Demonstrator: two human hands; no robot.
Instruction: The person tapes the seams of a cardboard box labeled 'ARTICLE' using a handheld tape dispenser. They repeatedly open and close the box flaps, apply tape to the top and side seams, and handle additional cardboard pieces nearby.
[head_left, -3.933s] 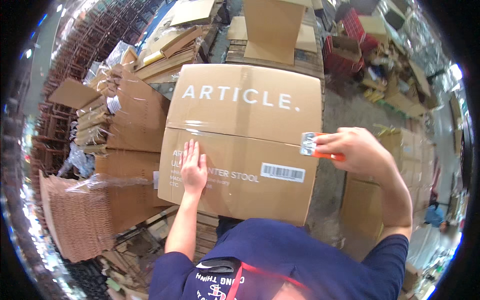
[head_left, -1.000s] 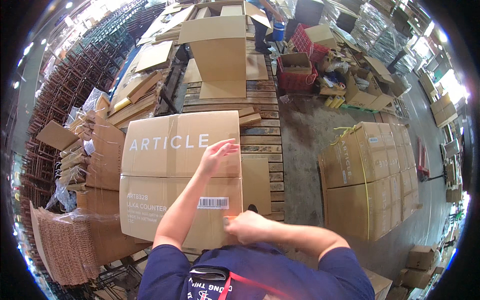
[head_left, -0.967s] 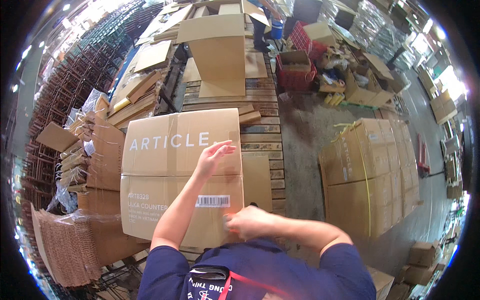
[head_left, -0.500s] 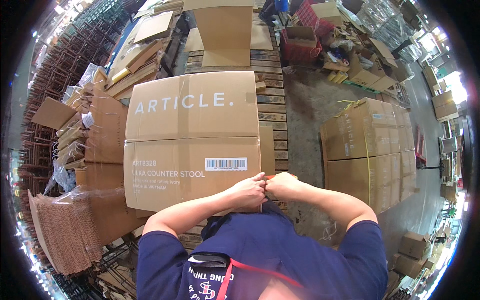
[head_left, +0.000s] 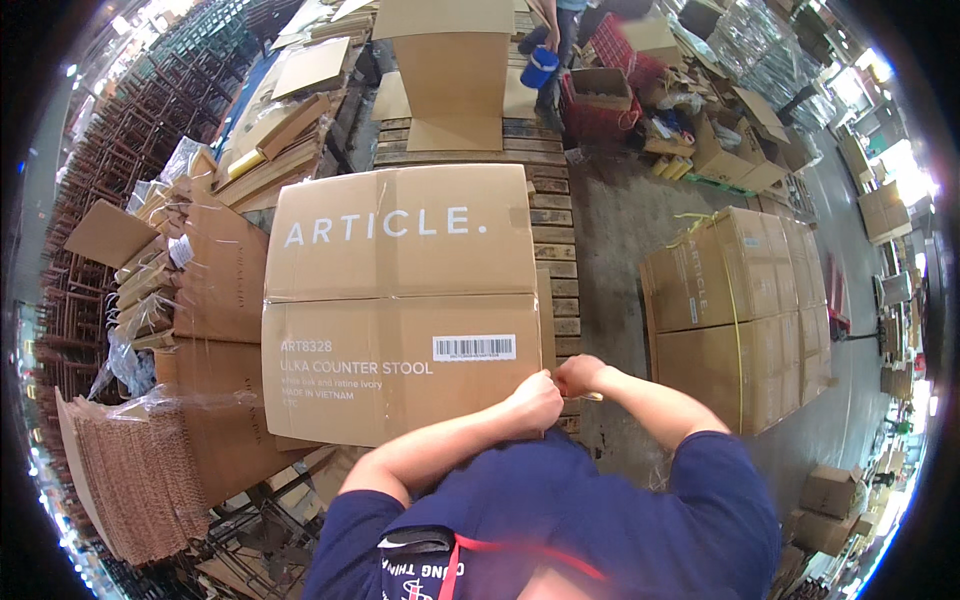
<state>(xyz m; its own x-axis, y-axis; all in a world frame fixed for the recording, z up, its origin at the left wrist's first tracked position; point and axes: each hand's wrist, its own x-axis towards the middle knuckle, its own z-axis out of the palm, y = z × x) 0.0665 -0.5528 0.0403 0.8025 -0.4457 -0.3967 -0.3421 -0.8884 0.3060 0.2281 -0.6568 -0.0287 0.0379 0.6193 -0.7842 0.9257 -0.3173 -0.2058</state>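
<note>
A large brown cardboard carton point(head_left: 400, 270) with white print and a barcode label point(head_left: 474, 347) stands in front of me, closed along a taped middle seam. My left hand point(head_left: 538, 402) is closed in a fist at the carton's near right corner; what its fingers hold is hidden. Just right of that corner, my right hand point(head_left: 580, 376) is closed too, fingers curled in toward the left hand. A small pale thing shows under the right hand, too small to name.
Wooden pallets point(head_left: 555, 245) run beneath and beyond the carton. An open carton point(head_left: 450, 80) stands ahead. Strapped cartons point(head_left: 735, 300) are on the right, flattened cardboard point(head_left: 140, 490) on the left. A person with a blue bucket point(head_left: 540, 67) stands at the far side.
The carton appears lower and further right in view. My hands have drawn slightly apart, and the orange thing by my right hand no longer shows. A person with a blue bucket has come into view.
</note>
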